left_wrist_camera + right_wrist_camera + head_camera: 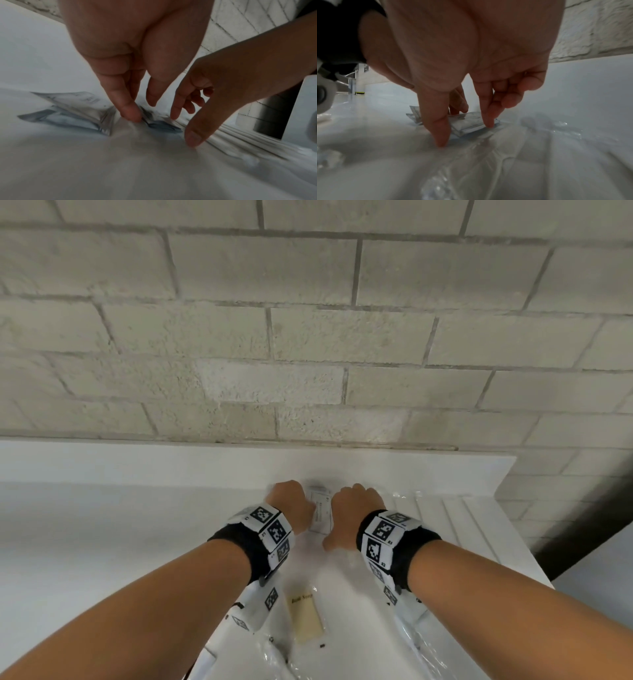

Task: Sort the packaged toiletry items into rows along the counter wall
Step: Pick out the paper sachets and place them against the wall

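A small white sachet point(321, 510) lies flat by the counter wall between my two hands. My left hand point(291, 500) stands over its left edge, fingers pointing down; one fingertip point(132, 115) touches the edge of a silvery sachet point(159, 123). A second silvery sachet point(77, 108) lies just to the left. My right hand point(356, 505) is on the sachet's right side. Its thumb point(440, 139) presses the counter and its index finger point(489, 122) touches the sachet point(469, 125); the other fingers are curled in. A beige bath soap packet point(306, 616) lies nearer me.
Long white items in clear wrap point(452, 520) lie in a row at the right, near the counter's end. Crinkled clear plastic point(421, 642) lies under my right forearm and at the front. The white backsplash ledge point(171, 463) runs below a grey brick wall point(308, 337).
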Demonstrator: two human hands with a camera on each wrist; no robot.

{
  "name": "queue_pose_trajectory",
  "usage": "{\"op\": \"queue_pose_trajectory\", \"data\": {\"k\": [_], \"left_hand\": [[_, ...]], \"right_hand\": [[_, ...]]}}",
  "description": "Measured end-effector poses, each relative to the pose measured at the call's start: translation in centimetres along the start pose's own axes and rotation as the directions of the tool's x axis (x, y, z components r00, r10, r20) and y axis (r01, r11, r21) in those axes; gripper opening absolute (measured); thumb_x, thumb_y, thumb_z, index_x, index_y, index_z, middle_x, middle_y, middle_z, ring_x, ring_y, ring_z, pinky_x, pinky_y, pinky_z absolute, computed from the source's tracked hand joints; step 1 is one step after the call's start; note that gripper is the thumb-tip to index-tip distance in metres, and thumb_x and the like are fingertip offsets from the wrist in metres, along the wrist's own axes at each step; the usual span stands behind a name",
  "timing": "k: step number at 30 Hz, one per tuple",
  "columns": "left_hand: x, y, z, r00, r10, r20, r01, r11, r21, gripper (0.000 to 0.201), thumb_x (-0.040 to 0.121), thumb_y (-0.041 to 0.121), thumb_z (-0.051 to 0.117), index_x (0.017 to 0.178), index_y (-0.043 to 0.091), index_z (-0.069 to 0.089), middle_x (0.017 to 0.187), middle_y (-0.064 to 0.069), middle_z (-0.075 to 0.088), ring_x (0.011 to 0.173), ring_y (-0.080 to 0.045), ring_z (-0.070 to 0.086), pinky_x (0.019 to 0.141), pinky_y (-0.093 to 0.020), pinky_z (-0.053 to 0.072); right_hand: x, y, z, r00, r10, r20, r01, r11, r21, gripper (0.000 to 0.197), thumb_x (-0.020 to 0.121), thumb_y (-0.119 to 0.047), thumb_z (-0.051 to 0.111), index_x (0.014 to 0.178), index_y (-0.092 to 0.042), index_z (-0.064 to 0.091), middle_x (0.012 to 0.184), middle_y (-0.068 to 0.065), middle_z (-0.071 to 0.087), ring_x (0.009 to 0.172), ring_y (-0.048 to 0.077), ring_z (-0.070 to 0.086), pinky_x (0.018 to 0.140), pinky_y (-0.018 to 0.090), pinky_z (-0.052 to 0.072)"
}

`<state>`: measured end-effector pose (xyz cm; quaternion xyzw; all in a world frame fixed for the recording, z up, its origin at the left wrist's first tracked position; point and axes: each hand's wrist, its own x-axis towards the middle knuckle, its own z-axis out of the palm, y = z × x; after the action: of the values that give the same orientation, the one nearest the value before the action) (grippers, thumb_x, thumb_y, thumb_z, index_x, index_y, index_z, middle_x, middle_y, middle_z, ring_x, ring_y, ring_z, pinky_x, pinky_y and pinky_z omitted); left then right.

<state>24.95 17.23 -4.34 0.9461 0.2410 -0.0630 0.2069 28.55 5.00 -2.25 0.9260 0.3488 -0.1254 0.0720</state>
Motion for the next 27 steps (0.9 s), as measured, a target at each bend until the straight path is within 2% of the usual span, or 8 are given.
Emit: {"op": "queue_pose_trajectory", "data": {"k": [2, 5, 9, 12, 15, 19, 22, 27], "left_hand": [[0.5, 0.0, 0.0, 1.0, -0.013, 0.005, 0.013, 1.0, -0.006, 0.031, 0.092, 0.026, 0.051, 0.101, 0.001, 0.068, 0.103, -0.014, 0.07, 0.097, -0.028, 0.067, 0.071, -0.028, 0.046], [1.3, -0.1, 0.0, 1.0, -0.026, 0.011, 0.026, 0.999, -0.03, 0.03, 0.093, 0.025, 0.051, 0.101, 0.001, 0.068, 0.105, -0.015, 0.07, 0.099, -0.029, 0.067, 0.074, -0.029, 0.048], [2.0, 0.0, 0.1, 0.999, 0.004, 0.052, -0.004, 1.0, -0.005, 0.033, 0.099, 0.018, 0.041, 0.078, 0.003, 0.061, 0.113, -0.015, 0.068, 0.106, -0.027, 0.065, 0.079, -0.027, 0.048], [2.5, 0.0, 0.2, 0.997, 0.027, 0.067, -0.028, 0.999, 0.019, 0.029, 0.097, 0.016, 0.042, 0.081, 0.002, 0.062, 0.111, -0.018, 0.068, 0.105, -0.029, 0.065, 0.076, -0.027, 0.047], [2.7, -0.1, 0.3, 0.998, 0.021, 0.054, -0.024, 0.998, 0.053, 0.036, 0.096, 0.012, 0.044, 0.06, 0.01, 0.04, 0.109, -0.017, 0.068, 0.106, -0.029, 0.065, 0.076, -0.027, 0.047], [2.8, 0.0, 0.3, 0.999, 0.019, 0.048, -0.024, 0.994, 0.103, 0.039, 0.094, 0.007, 0.046, 0.057, 0.011, 0.035, 0.083, -0.009, 0.063, 0.107, -0.029, 0.065, 0.083, -0.029, 0.051], [2.9, -0.1, 0.3, 0.997, 0.039, 0.067, -0.047, 0.992, 0.117, 0.039, 0.094, 0.008, 0.046, 0.056, 0.011, 0.035, 0.109, -0.019, 0.069, 0.106, -0.03, 0.065, 0.082, -0.03, 0.051], [3.2, -0.3, 0.5, 0.995, 0.078, 0.068, -0.085, 0.99, 0.114, 0.039, 0.092, 0.007, 0.047, 0.054, 0.011, 0.036, 0.108, -0.023, 0.069, 0.104, -0.034, 0.066, 0.084, -0.035, 0.053]], "right_hand": [[0.5, 0.1, 0.0, 1.0, 0.01, 0.018, -0.011, 1.0, 0.029, 0.045, 0.071, -0.053, 0.071, 0.094, -0.017, 0.055, 0.104, 0.003, 0.058, 0.108, 0.025, 0.051, 0.093, 0.034, 0.038], [1.1, 0.2, 0.1, 1.0, 0.009, -0.022, -0.007, 0.996, 0.086, 0.052, 0.071, -0.051, 0.071, 0.108, -0.017, 0.06, 0.111, 0.003, 0.059, 0.11, 0.024, 0.052, 0.093, 0.034, 0.04], [1.5, 0.4, 0.4, 0.998, 0.035, -0.047, -0.026, 0.984, 0.178, 0.06, 0.071, -0.047, 0.073, 0.121, -0.018, 0.058, 0.119, 0.003, 0.057, 0.115, 0.024, 0.051, 0.095, 0.034, 0.043], [1.5, 0.4, 0.6, 0.998, 0.053, -0.041, -0.042, 0.97, 0.239, 0.061, 0.07, -0.045, 0.074, 0.122, -0.018, 0.057, 0.119, 0.003, 0.061, 0.112, 0.023, 0.054, 0.092, 0.032, 0.046], [1.4, 0.3, 0.6, 0.998, 0.068, -0.009, -0.063, 0.96, 0.273, 0.053, 0.069, -0.044, 0.076, 0.112, -0.017, 0.059, 0.11, 0.001, 0.063, 0.101, 0.021, 0.061, 0.08, 0.028, 0.048], [1.4, 0.2, 0.5, 0.994, 0.107, 0.036, -0.112, 0.95, 0.29, 0.037, 0.067, -0.042, 0.078, 0.073, -0.02, 0.048, 0.074, -0.005, 0.056, 0.071, 0.017, 0.056, 0.056, 0.023, 0.042], [1.8, -0.2, 0.4, 0.993, 0.093, 0.074, -0.112, 0.94, 0.323, 0.035, 0.066, -0.038, 0.079, 0.079, -0.02, 0.052, 0.079, -0.003, 0.06, 0.073, 0.017, 0.059, 0.061, 0.025, 0.049], [2.0, -0.3, 0.6, 0.991, 0.108, 0.073, -0.127, 0.929, 0.347, 0.035, 0.067, -0.035, 0.079, 0.087, -0.019, 0.055, 0.082, -0.003, 0.06, 0.074, 0.016, 0.059, 0.064, 0.025, 0.051]]}}
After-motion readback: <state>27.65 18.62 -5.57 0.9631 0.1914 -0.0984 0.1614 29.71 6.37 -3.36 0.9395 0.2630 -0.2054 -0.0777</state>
